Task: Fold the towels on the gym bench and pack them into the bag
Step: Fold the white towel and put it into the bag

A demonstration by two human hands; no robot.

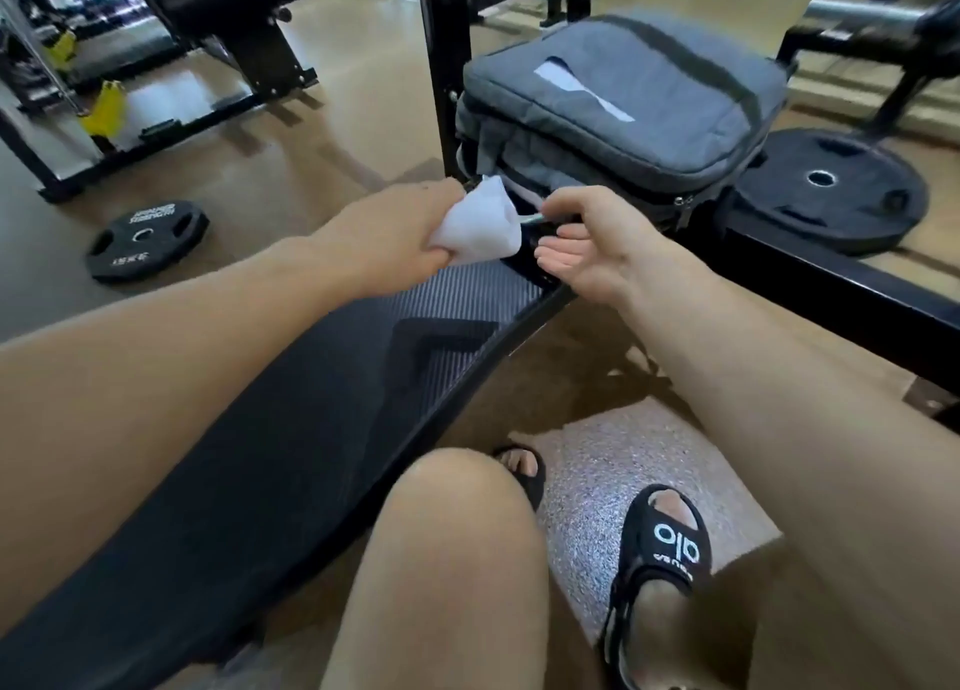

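Black padded bench (291, 429) running from the near left corner up toward the middle, ribbed at its far end, serving as the landmark for all else. Grey bag (623, 102) at the far end of the bench, top flap lying flat with a pale label on it, front side gaping open toward the bench, a zip pull hanging at its right corner. Large black weight plate (831, 190) on the tan floor just right of the bench's far end, beside the bag. Smaller black weight plate (148, 240) flat on the floor well to the left of the bench. Speckled grey mat (639, 471) on the floor right of the bench, under two feet in black sandals (665, 549). Left hand (384, 237) above the far end of the bench, fingers curled tightly round a bunched white towel (480, 227), held right at the bag's open mouth. Right hand (597, 237) just right of the towel, over the bench's far right edge, thumb and forefinger pinched narrowly on a small metal zip tab (531, 218) at the bag's opening, remaining fingers loosely spread below. Towel touching or nearly touching the bag's lip; not possible to tell which.
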